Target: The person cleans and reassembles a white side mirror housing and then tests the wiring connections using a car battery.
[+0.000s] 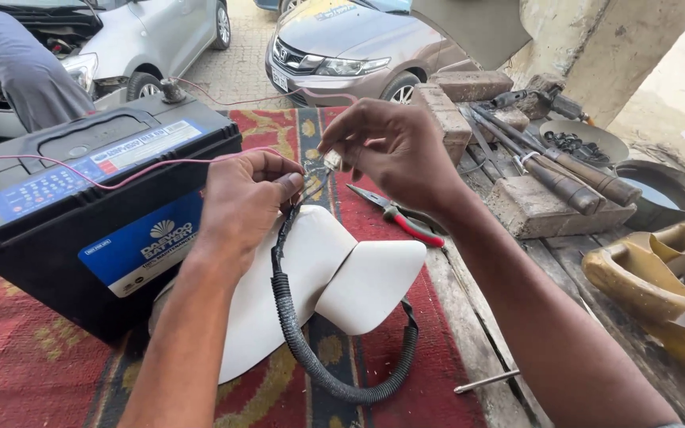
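Above the white plastic car mirror housing (311, 277) on the red patterned rug (33, 372), your left hand (243, 198) pinches its black corrugated cable (295, 333); your right hand (394, 147) pinches thin wire ends (323, 162). Joining looks unfinished; black car battery (97, 206) waits beside.

Both arms come in bare from the near edge — no sleeves, no gloves, no watch or bracelet on either wrist. The left hand (243, 198) and the right hand (394, 147) wear no rings that show. Fingernails are short and plain — on the left, a thumbnail faces the camera.
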